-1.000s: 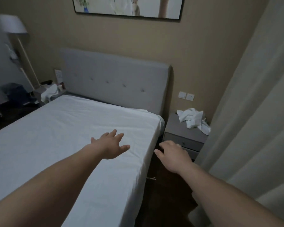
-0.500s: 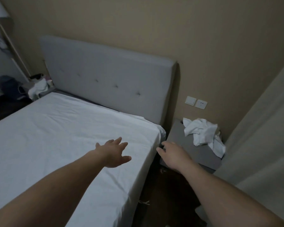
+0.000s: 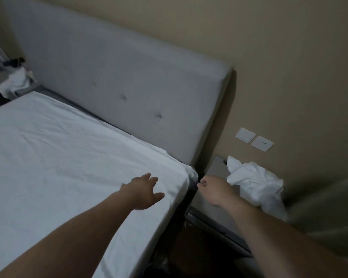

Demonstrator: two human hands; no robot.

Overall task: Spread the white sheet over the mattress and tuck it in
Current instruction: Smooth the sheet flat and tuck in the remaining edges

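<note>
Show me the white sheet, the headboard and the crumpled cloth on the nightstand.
white sheet [image 3: 58,157], head view, flat top surface.
headboard [image 3: 129,77], head view, padded front.
crumpled cloth [image 3: 253,179], head view, middle folds.

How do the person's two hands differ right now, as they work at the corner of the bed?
The left hand has its fingers spread and straight above the white sheet; the right hand has its fingers curled. The left hand is over the top of the mattress, while the right hand is off the bed's side, by its corner, in front of the nightstand. Whether the right hand pinches any cloth cannot be told. Both are bare and reach forward toward the headboard end.
</note>
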